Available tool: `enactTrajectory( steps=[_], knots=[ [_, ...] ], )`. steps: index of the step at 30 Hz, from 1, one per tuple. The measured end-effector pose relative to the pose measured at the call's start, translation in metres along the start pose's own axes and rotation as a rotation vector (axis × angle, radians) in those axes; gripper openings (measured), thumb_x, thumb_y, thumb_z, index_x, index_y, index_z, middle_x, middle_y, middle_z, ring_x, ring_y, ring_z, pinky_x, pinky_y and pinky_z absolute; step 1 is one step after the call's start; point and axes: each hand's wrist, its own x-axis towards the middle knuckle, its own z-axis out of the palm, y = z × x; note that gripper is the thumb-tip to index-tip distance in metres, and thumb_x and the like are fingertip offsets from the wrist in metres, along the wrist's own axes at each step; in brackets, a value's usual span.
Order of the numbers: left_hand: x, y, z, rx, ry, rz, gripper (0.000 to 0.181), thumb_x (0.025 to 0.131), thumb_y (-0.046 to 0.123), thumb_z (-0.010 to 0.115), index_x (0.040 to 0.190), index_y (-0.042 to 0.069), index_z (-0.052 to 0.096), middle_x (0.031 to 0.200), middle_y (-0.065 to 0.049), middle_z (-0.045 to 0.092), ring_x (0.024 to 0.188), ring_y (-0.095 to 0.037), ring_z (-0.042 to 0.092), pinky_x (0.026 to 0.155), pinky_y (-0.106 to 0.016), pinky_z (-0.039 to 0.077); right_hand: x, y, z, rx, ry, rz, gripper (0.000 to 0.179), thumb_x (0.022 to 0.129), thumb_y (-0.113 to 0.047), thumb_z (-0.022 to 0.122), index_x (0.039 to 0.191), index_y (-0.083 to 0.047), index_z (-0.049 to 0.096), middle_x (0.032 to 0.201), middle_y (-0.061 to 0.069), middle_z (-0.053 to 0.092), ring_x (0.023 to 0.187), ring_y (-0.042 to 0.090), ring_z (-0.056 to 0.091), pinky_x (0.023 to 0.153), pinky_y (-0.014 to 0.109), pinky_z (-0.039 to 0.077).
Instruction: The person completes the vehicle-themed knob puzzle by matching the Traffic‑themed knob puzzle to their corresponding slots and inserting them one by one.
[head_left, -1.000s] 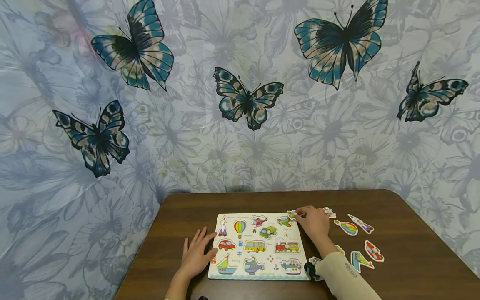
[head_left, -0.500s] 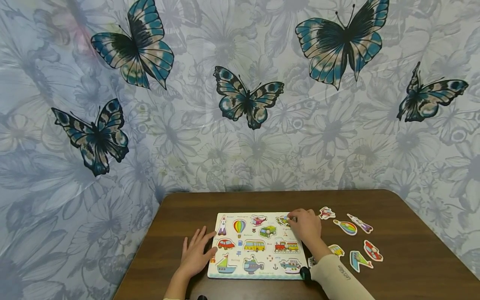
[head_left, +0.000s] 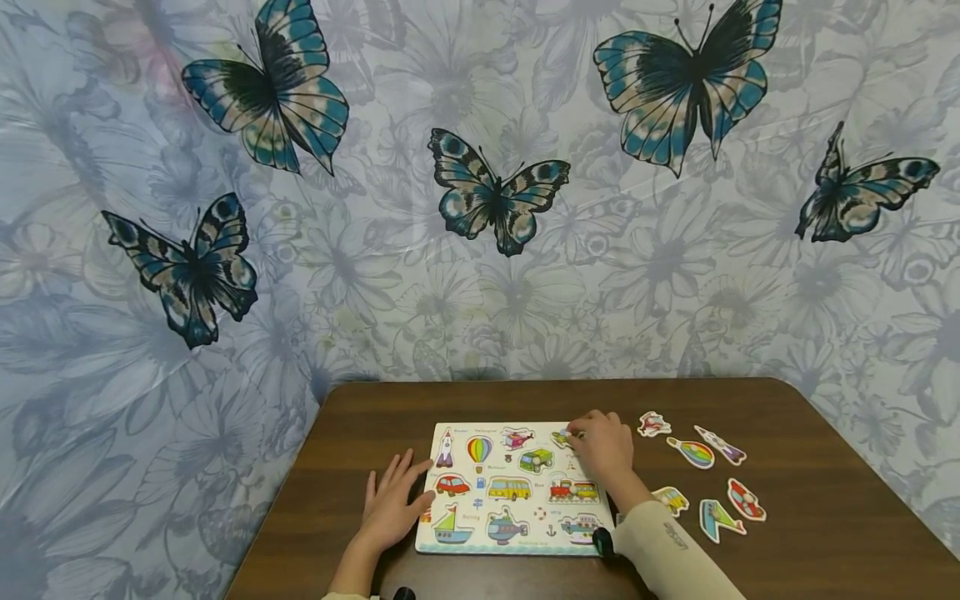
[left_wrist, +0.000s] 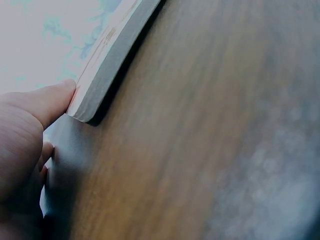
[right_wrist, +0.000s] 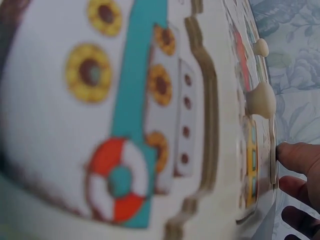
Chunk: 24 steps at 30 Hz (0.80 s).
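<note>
A pale puzzle board (head_left: 491, 546) printed with colourful vehicles lies on the table. At its upper right corner my right hand (head_left: 603, 446) pinches a green airplane puzzle piece (head_left: 558, 437), held over the matching airplane picture and partly hidden by the fingers. In the right wrist view the thumb (right_wrist: 295, 155) is right at the far edge of the board, beyond a large ship picture (right_wrist: 160, 110). My left hand (head_left: 390, 504) rests spread beside the board's left side; its thumb (left_wrist: 52, 97) touches the board edge in the left wrist view.
Loose pieces lie right of the board on the brown table (head_left: 825, 533): a balloon (head_left: 693, 453), a rocket (head_left: 720, 446), a helicopter (head_left: 654, 424), a sailboat (head_left: 720, 522), a red car (head_left: 746, 500) and a yellow piece (head_left: 673, 500). A wooden knob (right_wrist: 262, 100) shows up close. Behind hangs a butterfly-patterned cloth (head_left: 375, 317).
My right hand has moved left with the airplane piece, from outside the board's top right corner to over the airplane picture. My left hand has stayed at the board's left edge.
</note>
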Motion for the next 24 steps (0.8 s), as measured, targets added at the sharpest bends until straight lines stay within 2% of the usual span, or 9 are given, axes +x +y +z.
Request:
enactTrajectory(
  steps=[6, 13, 24],
  knots=[
    [0.0005, 0.0015, -0.001, 0.004, 0.001, -0.005, 0.053, 0.095, 0.043, 0.064, 0.145, 0.026, 0.053, 0.164, -0.014, 0.029, 0.154, -0.04, 0.018, 0.117, -0.072, -0.003, 0.0, -0.0039, 0.0002, -0.015, 0.019, -0.008, 0.012, 0.084, -0.034, 0.079, 0.096, -0.028, 0.079, 0.109, 0.002, 0.07, 0.096, 0.03, 0.057, 0.076, 0.045, 0.045],
    [-0.0012, 0.0022, -0.002, -0.001, 0.01, -0.002, 0.052, 0.096, 0.041, 0.064, 0.144, 0.025, 0.054, 0.164, -0.014, 0.03, 0.154, -0.04, 0.019, 0.118, -0.072, -0.003, -0.0025, -0.0029, 0.0011, -0.044, -0.016, -0.01, 0.015, 0.085, -0.035, 0.078, 0.099, -0.028, 0.079, 0.104, 0.001, 0.069, 0.088, 0.027, 0.057, 0.072, 0.043, 0.045],
    [-0.0021, 0.0019, -0.0013, -0.002, 0.013, 0.004, 0.052, 0.096, 0.041, 0.065, 0.144, 0.027, 0.054, 0.164, -0.014, 0.029, 0.154, -0.039, 0.019, 0.117, -0.072, -0.003, -0.0025, -0.0006, 0.0014, -0.007, -0.033, -0.004, 0.014, 0.086, -0.033, 0.077, 0.099, -0.027, 0.078, 0.101, -0.001, 0.067, 0.085, 0.025, 0.057, 0.071, 0.041, 0.043]
  ],
)
